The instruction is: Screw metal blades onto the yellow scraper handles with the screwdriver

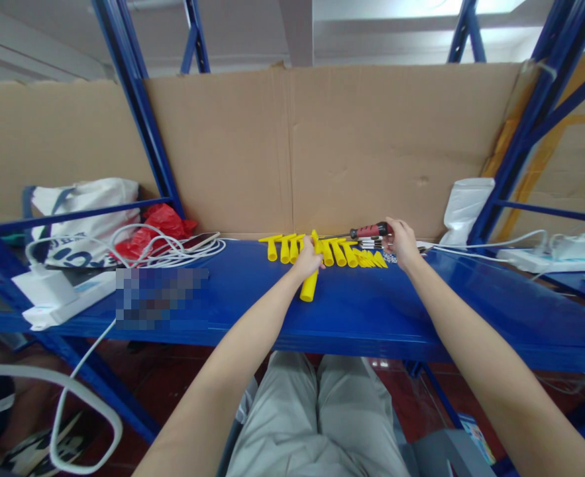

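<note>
Blue metal shelving [352, 318] backed by brown cardboard [322, 146] is seen, its glossy shelf carrying everything. Nearest the front edge, a yellow plastic cylindrical handle [309, 283] is gripped by the left hand [308, 260]. Farther back, toward the rear edge, a red-and-black-handled screwdriver [370, 231] is pinched by the right hand [401, 244], just beside a row of yellow plastic T-shaped pegs [317, 250].

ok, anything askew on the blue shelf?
One yellow plastic piece sits out of the yellow row, under the left hand. The right hand touches the red-handled screwdriver. White cables lie tangled at left.
</note>
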The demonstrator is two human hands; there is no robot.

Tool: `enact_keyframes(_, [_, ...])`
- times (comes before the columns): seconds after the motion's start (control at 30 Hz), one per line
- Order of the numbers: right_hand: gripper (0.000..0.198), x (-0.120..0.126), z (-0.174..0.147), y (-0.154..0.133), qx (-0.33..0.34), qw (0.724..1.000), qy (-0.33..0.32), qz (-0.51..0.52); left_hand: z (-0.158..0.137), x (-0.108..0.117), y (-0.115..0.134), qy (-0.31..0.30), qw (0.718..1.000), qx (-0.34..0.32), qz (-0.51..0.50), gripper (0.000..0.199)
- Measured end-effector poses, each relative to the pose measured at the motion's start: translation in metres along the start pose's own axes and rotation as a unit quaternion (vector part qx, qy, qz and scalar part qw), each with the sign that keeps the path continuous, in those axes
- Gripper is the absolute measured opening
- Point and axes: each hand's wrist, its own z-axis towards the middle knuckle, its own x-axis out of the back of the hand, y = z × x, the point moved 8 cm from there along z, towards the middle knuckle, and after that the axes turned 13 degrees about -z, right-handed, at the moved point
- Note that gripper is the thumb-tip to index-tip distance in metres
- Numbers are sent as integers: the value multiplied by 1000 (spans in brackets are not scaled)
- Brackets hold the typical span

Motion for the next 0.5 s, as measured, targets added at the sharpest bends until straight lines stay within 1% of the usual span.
enact_keyframes(0.1, [46,1,-1,0,4,1000,-1,-17,1,0,0,-1,1000,-1,3,40])
enact_keyframes(0.3, [37,2,-3,-3,-10,1000,22,-1,0,0,2,-2,1000,-2,18,42])
enact_keyframes(0.5, [39,3,-3,-3,-1,1000,14,-22,-1,-2,3,-8,1000,-5,11,40])
